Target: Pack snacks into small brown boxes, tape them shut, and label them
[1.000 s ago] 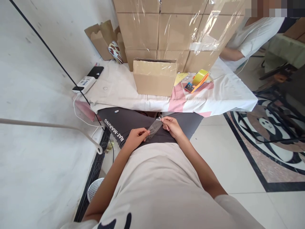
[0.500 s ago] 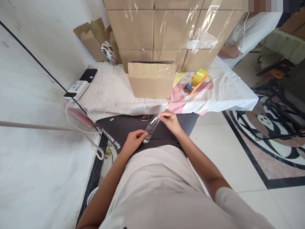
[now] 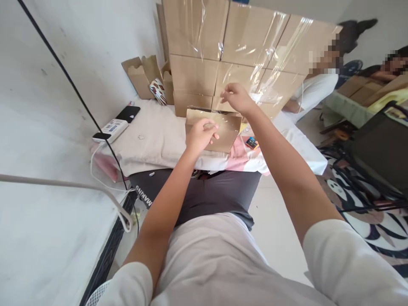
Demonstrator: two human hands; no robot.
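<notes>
My left hand [image 3: 201, 135] is in front of the small cardboard box [image 3: 223, 140], its fingers loosely curved and apart; I cannot tell whether it touches the box. Higher and to the right, my right hand [image 3: 236, 98] hangs over the box's top edge with its fingertips drawn together. Whatever they may hold does not show. The box stands upright near the table's front edge, and my left hand covers part of its face. A tape dispenser [image 3: 251, 143] lies right of the box, mostly hidden behind my right forearm.
Film-wrapped stacked cartons [image 3: 194, 74] rise behind the box. Open cardboard pieces [image 3: 135, 78], a black phone [image 3: 128, 113] and a white device [image 3: 111, 129] are at the left. A co-worker's white sleeve [image 3: 320, 89] shows beyond the stack. A dark chair [image 3: 376, 148] stands at the right.
Both hands have risen from my lap to the box. The clear tape strip stretched between them earlier no longer shows distinctly. The view has tilted upward.
</notes>
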